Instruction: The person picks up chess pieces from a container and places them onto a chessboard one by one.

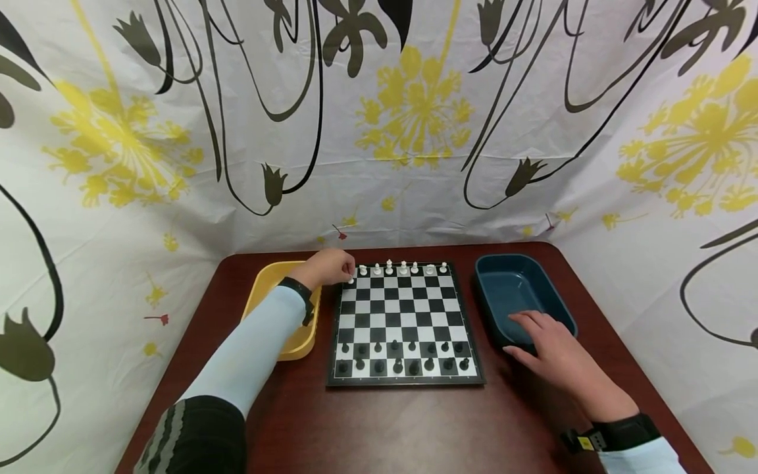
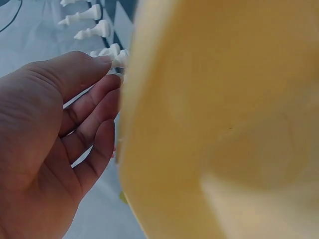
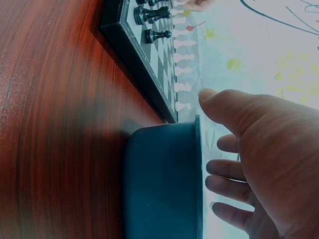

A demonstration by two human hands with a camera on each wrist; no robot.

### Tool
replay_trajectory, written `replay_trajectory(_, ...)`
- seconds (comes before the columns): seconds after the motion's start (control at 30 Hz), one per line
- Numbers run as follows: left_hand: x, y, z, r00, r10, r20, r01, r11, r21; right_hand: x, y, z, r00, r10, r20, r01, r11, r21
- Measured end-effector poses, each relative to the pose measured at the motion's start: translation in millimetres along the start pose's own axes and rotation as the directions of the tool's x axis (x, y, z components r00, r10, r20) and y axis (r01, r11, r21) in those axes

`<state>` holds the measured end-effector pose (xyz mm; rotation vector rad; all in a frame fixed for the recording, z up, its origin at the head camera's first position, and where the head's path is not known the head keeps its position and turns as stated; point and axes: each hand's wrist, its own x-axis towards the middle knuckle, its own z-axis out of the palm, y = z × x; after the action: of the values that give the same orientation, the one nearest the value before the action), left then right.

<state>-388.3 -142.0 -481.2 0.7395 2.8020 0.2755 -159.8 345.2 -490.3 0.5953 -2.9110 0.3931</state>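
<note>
At the far left corner of the chessboard (image 1: 407,380), my left hand (image 1: 328,266) pinches a small white pawn (image 1: 351,281) between thumb and fingertips; the fingers hide most of it. White chess pieces (image 1: 389,268) line the far edge of the board, just right of this hand. Two rows of black pieces (image 1: 398,365) stand along the near side. My right hand (image 1: 551,349) hovers with spread, relaxed fingers over the near rim of the blue bin (image 1: 514,289). Nothing is in its grasp, and the right wrist view shows its fingertips beside the bin's rim (image 3: 199,164).
A yellow bin (image 1: 309,349) stands left of the board, under my left forearm. Its wall (image 2: 164,124) fills much of the left wrist view. The brown table (image 1: 331,428) ends against a white cloth (image 1: 331,227) with flower prints at the back and sides.
</note>
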Motion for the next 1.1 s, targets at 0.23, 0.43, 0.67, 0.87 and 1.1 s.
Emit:
replay_trajectory(0.23, -1.2, 1.8, 1.9, 1.000, -0.009, 0.016, 0.008, 0.999, 0.034, -0.6, 0.6, 0.4, 1.000, 0.005, 0.002, -0.005, 1.000, 0.004)
replay_trajectory(0.43, -5.8, 1.7, 1.2, 1.000, -0.014, 0.010, 0.013, 1.000, 0.019, -0.5, 0.6, 0.8, 1.000, -0.012, -0.010, 0.012, 1.000, 0.005)
replay_trajectory(0.67, -27.7, -8.9, -11.1, 0.999, -0.029, -0.039, 0.029, 1.000, -0.006, 0.9, 1.5, 2.2, 1.000, -0.011, -0.007, 0.011, 1.000, -0.001)
replay_trajectory(0.87, -65.9, -32.1, -23.3, 0.994, -0.015, -0.108, 0.012, 0.999, -0.034, 2.9, 1.9, 2.3, 1.000, -0.023, -0.006, 0.023, 1.000, -0.001)
replay_trajectory(1.1, -118.5, -58.2, -29.7, 0.989, -0.097, -0.113, 0.088, 0.993, -0.081, 2.1, 3.8, 0.1, 1.000, 0.013, 0.016, -0.013, 1.000, -0.004)
